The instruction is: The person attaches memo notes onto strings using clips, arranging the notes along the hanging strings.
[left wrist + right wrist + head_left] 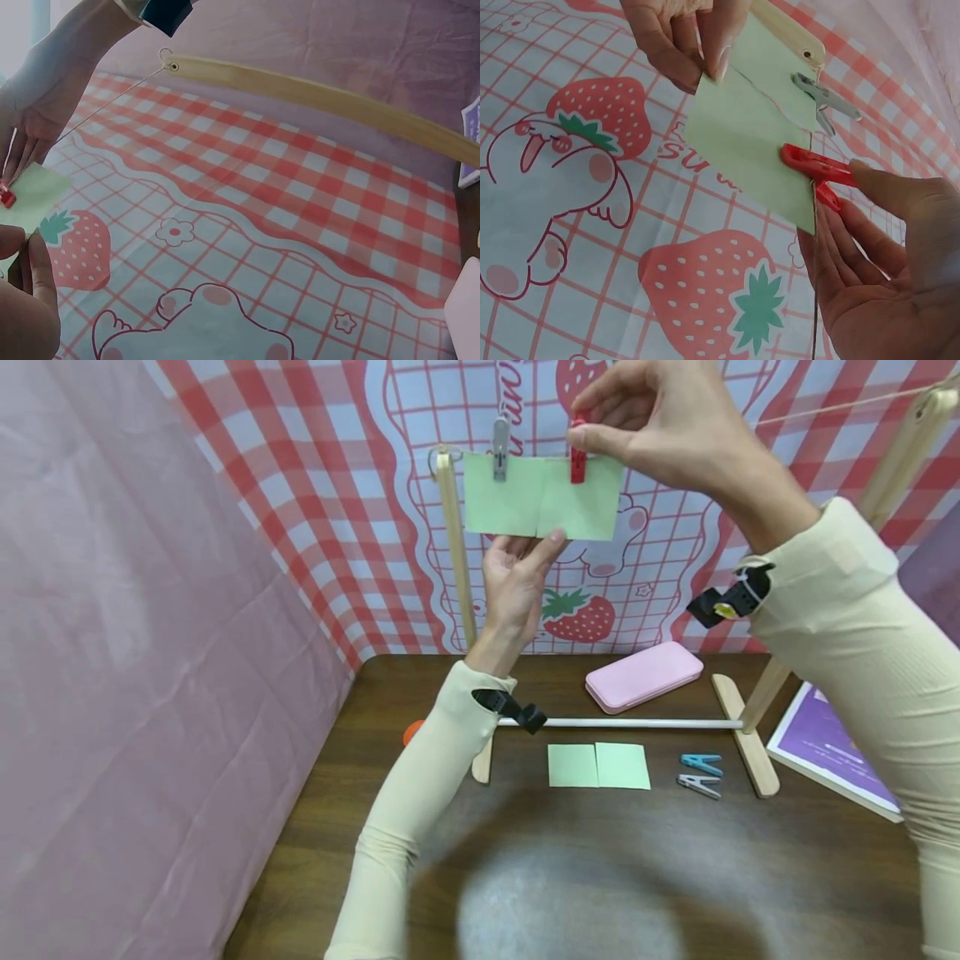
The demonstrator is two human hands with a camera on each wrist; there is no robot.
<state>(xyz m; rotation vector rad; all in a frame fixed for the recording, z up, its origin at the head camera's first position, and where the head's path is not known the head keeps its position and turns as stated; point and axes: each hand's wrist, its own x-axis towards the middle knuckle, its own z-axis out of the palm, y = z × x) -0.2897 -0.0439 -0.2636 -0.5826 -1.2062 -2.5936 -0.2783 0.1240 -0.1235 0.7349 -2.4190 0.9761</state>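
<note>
Two pale green paper squares hang side by side from a string strung between wooden posts. A grey clothespin (500,450) clips the left paper (495,506). On the right paper (588,510) sits a red clothespin (817,165), its jaws over the paper's top edge and the string. My right hand (667,427) pinches the red clothespin's handles between thumb and fingers. Below, my left hand (517,581) pinches the right paper's lower edge near where the two papers meet, as the right wrist view shows.
On the dark table (585,877) lie two more green papers (621,766), a blue clothespin (701,764), a grey clothespin (699,785), a pink case (643,677) and a purple book (832,752). A white rod (637,723) joins the stand's feet. An orange object (412,732) is partly hidden by my left arm.
</note>
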